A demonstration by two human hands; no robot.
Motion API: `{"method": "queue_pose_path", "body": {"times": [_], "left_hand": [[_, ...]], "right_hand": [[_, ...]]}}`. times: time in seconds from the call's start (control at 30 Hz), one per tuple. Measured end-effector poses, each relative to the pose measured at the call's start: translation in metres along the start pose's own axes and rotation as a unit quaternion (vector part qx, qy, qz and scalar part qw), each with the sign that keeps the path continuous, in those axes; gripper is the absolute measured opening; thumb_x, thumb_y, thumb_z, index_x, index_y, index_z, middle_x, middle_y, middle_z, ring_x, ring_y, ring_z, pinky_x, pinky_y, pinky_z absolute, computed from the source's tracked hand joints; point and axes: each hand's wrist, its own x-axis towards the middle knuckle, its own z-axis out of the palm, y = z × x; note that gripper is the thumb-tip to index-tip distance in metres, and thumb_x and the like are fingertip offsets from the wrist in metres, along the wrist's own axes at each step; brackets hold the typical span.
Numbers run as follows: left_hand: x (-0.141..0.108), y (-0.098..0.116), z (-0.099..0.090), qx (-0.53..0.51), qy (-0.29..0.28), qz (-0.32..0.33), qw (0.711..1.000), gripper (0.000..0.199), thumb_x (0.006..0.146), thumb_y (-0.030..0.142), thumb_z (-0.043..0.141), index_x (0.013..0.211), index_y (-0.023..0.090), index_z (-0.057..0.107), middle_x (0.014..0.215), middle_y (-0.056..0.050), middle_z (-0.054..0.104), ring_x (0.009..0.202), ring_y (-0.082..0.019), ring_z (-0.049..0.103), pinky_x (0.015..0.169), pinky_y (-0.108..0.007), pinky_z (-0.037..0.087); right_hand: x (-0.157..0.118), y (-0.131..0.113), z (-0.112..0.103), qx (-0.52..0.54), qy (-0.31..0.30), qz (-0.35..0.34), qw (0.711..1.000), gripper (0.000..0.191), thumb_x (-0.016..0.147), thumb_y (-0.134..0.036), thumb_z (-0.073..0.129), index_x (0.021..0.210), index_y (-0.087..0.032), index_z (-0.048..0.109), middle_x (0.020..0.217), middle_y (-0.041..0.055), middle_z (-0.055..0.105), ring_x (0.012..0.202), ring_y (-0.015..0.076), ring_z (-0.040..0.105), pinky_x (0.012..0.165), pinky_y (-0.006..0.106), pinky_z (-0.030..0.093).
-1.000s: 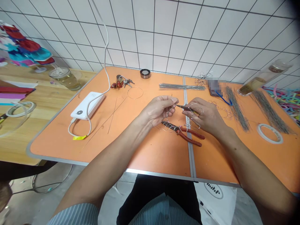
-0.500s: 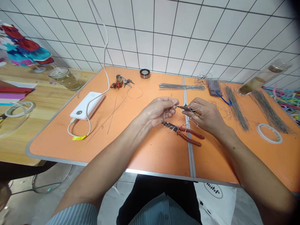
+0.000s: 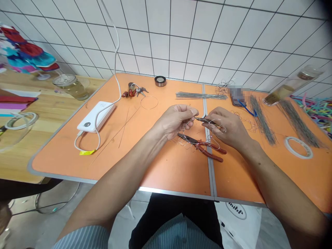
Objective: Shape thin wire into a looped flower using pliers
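Between my hands hangs a piece of thin silvery wire (image 3: 187,146) bent into a ring of small loops. My left hand (image 3: 178,121) pinches this wire between thumb and fingertips. In my right hand (image 3: 228,125) is a pair of small pliers (image 3: 203,120), its dark narrow jaws pointing left and meeting the wire by my left fingertips; its handles are mostly hidden in my palm. Below the hands, larger red-handled pliers (image 3: 211,155) lie on the orange table (image 3: 166,173), partly behind the looped wire.
Wire bundles (image 3: 261,121) lie to the right and back, near a phone (image 3: 236,100), a tilted glass bottle (image 3: 282,91) and a white tape ring (image 3: 298,148). Leftward are a white power bank (image 3: 95,117) with cable, keys (image 3: 135,90), a wire circle (image 3: 149,102) and a dark tape roll (image 3: 160,81).
The looped wire has turned and shifted slightly between my hands. The small pliers have rotated a little in my right hand; my left hand stays nearly in place.
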Motion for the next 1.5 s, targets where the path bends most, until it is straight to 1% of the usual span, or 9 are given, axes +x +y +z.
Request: {"method": "queue_pose_path", "body": {"times": [0.1,0.33,0.53,0.67,0.8,1.0,1.23,1.37,1.5], "left_hand": [[-0.0008,0.0014,0.0006,0.012,0.004,0.005,1.0,0.024,0.094,0.014,0.075,0.072,0.013,0.065,0.063,0.001,0.06,0.047,-0.005,0.056,0.047,-0.016,0.042],[-0.0004,0.0004,0.0026,0.01,0.006,0.002,1.0,0.026,0.096,0.011,0.071,0.071,0.013,0.064,0.062,0.001,0.058,0.046,-0.005,0.054,0.047,-0.016,0.041],[0.0009,-0.0021,0.0006,0.003,0.003,-0.01,1.0,0.024,0.094,0.014,0.076,0.073,0.013,0.065,0.062,0.001,0.059,0.047,-0.005,0.055,0.047,-0.016,0.041],[0.0018,-0.0025,0.0005,-0.009,0.004,-0.017,1.0,0.023,0.094,0.012,0.075,0.072,0.012,0.067,0.063,0.001,0.059,0.047,-0.005,0.055,0.047,-0.016,0.041],[0.0026,-0.0037,0.0012,-0.015,0.002,-0.02,1.0,0.024,0.096,0.011,0.071,0.072,0.011,0.068,0.061,0.001,0.056,0.047,-0.005,0.054,0.046,-0.015,0.04],[0.0009,-0.0017,0.0038,-0.03,0.0,-0.037,0.999,0.025,0.098,0.006,0.065,0.073,0.009,0.067,0.062,0.001,0.058,0.046,-0.004,0.054,0.046,-0.015,0.04],[-0.001,0.0025,0.0027,-0.032,0.002,-0.03,0.999,0.024,0.097,0.009,0.069,0.073,0.01,0.067,0.065,0.001,0.058,0.048,-0.004,0.055,0.046,-0.015,0.042],[-0.0001,0.0015,0.0018,-0.047,0.003,-0.032,0.998,0.022,0.097,0.008,0.069,0.075,0.009,0.068,0.066,0.001,0.058,0.05,-0.004,0.055,0.048,-0.014,0.042],[0.001,0.0006,0.0036,-0.058,0.017,-0.044,0.997,0.021,0.096,0.005,0.067,0.076,0.009,0.069,0.066,0.001,0.059,0.049,-0.004,0.056,0.047,-0.014,0.041]], "right_hand": [[-0.0009,0.0003,0.0,-0.01,0.002,0.003,1.0,0.005,0.104,-0.022,0.069,0.104,-0.024,0.074,0.098,0.0053,0.069,0.074,0.0177,0.063,0.062,0.032,0.045],[-0.0024,0.0008,-0.0001,-0.048,0.012,0.001,0.999,0.007,0.105,-0.024,0.069,0.1,-0.024,0.074,0.097,0.0047,0.068,0.072,0.0164,0.06,0.059,0.031,0.042],[-0.0031,0.0028,0.0011,-0.077,0.02,0.0,0.997,0.009,0.105,-0.025,0.068,0.098,-0.024,0.074,0.095,0.0047,0.068,0.073,0.0167,0.06,0.058,0.032,0.039],[-0.0017,0.0024,0.0015,-0.092,0.027,-0.014,0.995,0.013,0.106,-0.026,0.067,0.096,-0.023,0.074,0.092,0.0048,0.068,0.071,0.0166,0.057,0.058,0.032,0.037],[-0.0009,0.0016,0.0003,-0.107,0.03,-0.029,0.993,0.013,0.106,-0.023,0.065,0.095,-0.022,0.074,0.09,0.0052,0.068,0.07,0.0169,0.057,0.058,0.031,0.038],[-0.0002,-0.0005,-0.0017,-0.142,0.041,-0.042,0.988,0.014,0.104,-0.018,0.065,0.094,-0.023,0.073,0.086,0.004,0.068,0.069,0.0168,0.055,0.057,0.031,0.035],[0.0007,0.0,-0.0019,-0.155,0.043,-0.028,0.987,0.02,0.104,-0.014,0.06,0.105,-0.024,0.077,0.1,0.0076,0.075,0.083,0.0212,0.064,0.072,0.036,0.046],[0.0009,-0.0006,-0.001,-0.175,0.071,-0.018,0.982,0.023,0.105,-0.014,0.056,0.105,-0.024,0.077,0.1,0.0092,0.077,0.085,0.0243,0.066,0.075,0.04,0.046],[0.0021,-0.0038,-0.0023,-0.157,0.057,0.015,0.986,0.025,0.106,-0.018,0.054,0.107,-0.027,0.077,0.102,0.0096,0.08,0.089,0.0286,0.068,0.078,0.045,0.047]]}}
